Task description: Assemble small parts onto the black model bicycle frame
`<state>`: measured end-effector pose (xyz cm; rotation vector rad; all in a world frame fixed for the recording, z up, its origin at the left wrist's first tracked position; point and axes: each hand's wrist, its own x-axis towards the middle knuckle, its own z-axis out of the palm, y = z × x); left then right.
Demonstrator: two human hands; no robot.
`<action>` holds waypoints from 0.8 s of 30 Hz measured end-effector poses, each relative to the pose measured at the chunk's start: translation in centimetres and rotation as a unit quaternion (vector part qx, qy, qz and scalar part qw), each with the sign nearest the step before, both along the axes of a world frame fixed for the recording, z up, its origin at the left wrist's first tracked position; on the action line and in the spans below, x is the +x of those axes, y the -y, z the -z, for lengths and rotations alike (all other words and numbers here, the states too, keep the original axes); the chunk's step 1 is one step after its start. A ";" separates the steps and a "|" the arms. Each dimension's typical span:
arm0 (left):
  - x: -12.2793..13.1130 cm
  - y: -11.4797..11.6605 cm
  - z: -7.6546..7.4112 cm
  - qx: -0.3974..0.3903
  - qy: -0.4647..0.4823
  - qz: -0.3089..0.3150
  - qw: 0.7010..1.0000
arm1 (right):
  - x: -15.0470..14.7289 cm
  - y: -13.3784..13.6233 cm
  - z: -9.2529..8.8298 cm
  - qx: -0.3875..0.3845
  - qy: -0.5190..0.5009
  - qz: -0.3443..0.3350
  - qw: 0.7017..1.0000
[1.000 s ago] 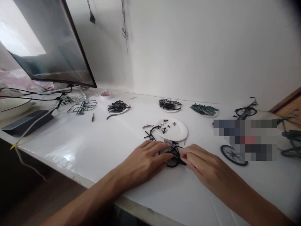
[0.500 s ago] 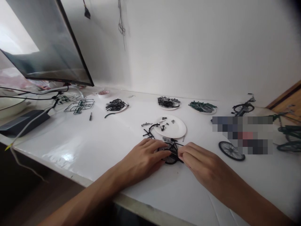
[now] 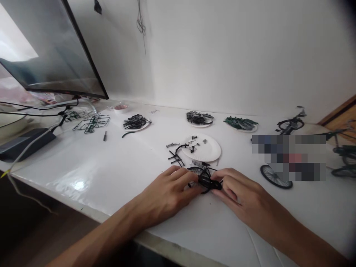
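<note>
Lying at the far left of a glossy white table (image 3: 83, 159), a dark box (image 3: 27, 142) has a pale cable (image 3: 25, 146) across it, and behind it leans a large monitor (image 3: 55, 44). To the right are flat green part frames (image 3: 91, 124), a small screwdriver (image 3: 105, 136), and a white plate (image 3: 145, 125) heaped with black parts (image 3: 135, 121), a curved black strip (image 3: 128, 134) just beside it. Near the front edge, at the middle, the person's left hand (image 3: 172, 189) holds the rear of a black model bicycle (image 3: 206, 181), its fingers and thumb bent over a spoked wheel. A black saddle (image 3: 205, 164) shows above the hands. Just behind the bicycle is a white oval plate (image 3: 213, 150) with a few tiny parts (image 3: 193, 150). The right hand (image 3: 239, 191) grips the bicycle's other end between thumb and fingers, the front partly hidden. Farther back on the right is a plate of green parts (image 3: 239, 123). Next come a loose black wheel (image 3: 276, 177) lying on the table, a pixelated patch, a dark bicycle (image 3: 290, 122) behind it and, at the right edge, a green bicycle (image 3: 345, 152)
</note>
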<state>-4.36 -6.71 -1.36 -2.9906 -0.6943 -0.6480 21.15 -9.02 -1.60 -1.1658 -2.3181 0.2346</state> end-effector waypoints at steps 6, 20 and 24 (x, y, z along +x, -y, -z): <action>-0.2 0.0 0.2 -0.007 -0.013 -0.008 1.000 | 0.0 -0.1 0.1 -0.024 -0.026 0.005 0.999; 0.6 0.0 0.4 0.030 0.008 -0.048 0.998 | -0.1 -0.1 0.8 -0.074 -0.052 0.017 0.996; 0.8 0.2 0.0 0.019 -0.007 -0.053 0.998 | 0.0 -0.3 0.9 -0.072 -0.061 0.004 0.995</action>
